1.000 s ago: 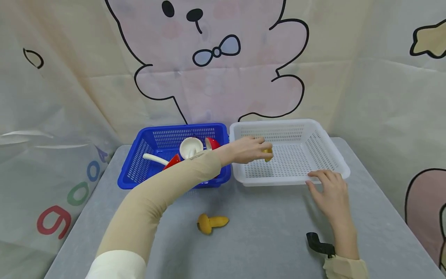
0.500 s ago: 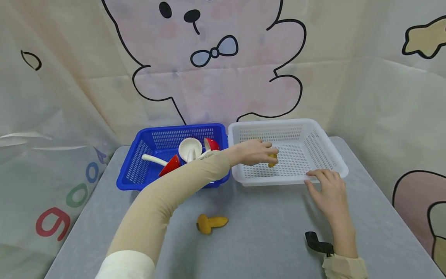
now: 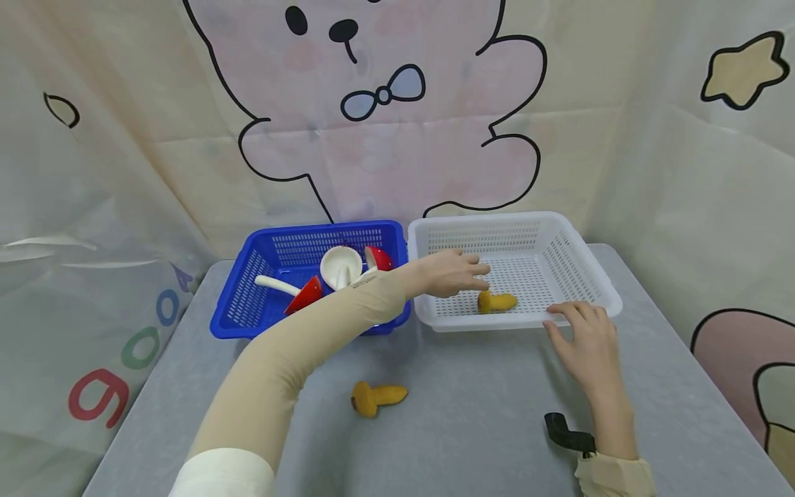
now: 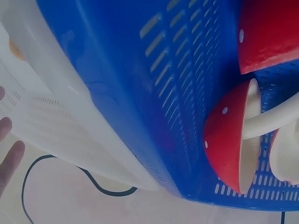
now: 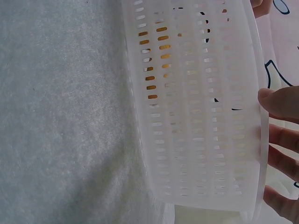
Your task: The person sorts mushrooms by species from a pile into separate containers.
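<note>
My left hand (image 3: pixel 452 273) hovers over the left part of the white basket (image 3: pixel 586 259), fingers spread and holding nothing. Just below its fingertips a yellow toy mushroom (image 3: pixel 499 301) lies on the basket floor, and its colour shows through the slots in the right wrist view. My right hand (image 3: pixel 586 345) holds the near rim of this basket toward its right corner. The right wrist view has the thumb (image 5: pixel 273 100) on the outer side and the other fingers over the rim. A second yellow mushroom (image 3: pixel 380 396) lies on the table in front.
Left of the white basket stands a blue basket (image 3: pixel 242 310) with several red and white toy mushrooms, including a spotted red one (image 4: pixel 226 137). My left forearm crosses over the blue basket. A printed curtain (image 3: pixel 658 172) hangs close behind both baskets.
The left hand moved slightly right, then let go of the yellow mushroom, which now lies in the white basket. Its fingers have spread and drawn back slightly left. The right hand stays put.
</note>
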Motion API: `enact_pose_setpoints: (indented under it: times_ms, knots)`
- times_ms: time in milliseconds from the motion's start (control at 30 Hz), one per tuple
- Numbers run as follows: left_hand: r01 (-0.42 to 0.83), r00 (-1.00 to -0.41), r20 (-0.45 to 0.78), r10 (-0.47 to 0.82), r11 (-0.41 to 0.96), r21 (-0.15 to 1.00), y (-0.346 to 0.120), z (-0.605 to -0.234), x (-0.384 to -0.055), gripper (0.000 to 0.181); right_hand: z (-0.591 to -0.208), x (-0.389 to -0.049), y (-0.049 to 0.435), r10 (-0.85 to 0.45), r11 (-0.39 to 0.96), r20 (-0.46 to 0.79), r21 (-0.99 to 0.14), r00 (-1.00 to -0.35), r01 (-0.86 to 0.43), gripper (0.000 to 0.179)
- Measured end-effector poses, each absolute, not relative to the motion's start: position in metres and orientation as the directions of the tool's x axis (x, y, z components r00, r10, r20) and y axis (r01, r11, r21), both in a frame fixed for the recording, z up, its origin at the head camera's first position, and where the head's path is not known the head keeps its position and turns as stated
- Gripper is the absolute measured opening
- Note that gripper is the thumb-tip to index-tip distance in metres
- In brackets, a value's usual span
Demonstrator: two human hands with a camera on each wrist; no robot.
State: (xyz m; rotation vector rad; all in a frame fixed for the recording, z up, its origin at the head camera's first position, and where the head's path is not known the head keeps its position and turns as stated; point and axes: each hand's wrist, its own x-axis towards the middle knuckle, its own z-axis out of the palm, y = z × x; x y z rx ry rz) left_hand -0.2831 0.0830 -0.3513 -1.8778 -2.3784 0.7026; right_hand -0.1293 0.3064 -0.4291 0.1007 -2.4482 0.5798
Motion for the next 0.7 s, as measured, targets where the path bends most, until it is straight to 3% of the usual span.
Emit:
enact_pose_setpoints:
  times_ms: [200, 433, 700]
  knots:
    - [0.906, -0.319, -0.194, 0.928, 0.238, -0.351, 0.076, -0.352, -0.273, 0.047, -0.427, -0.128, 0.306, 0.059, 0.902, 0.580, -0.379, -0.812, -0.205, 0.024]
    - [0.896, -0.286, -0.082, 0.955, 0.236, -0.375, 0.071, -0.351, -0.254, 0.042, -0.427, -0.128, 0.306, 0.056, 0.900, 0.599, -0.377, -0.799, -0.220, 0.025]
    - [0.886, -0.312, -0.011, 0.950, 0.287, -0.363, 0.060, -0.345, -0.238, 0.039, -0.427, -0.127, 0.305, 0.054, 0.904, 0.596, -0.370, -0.801, -0.214, 0.024]
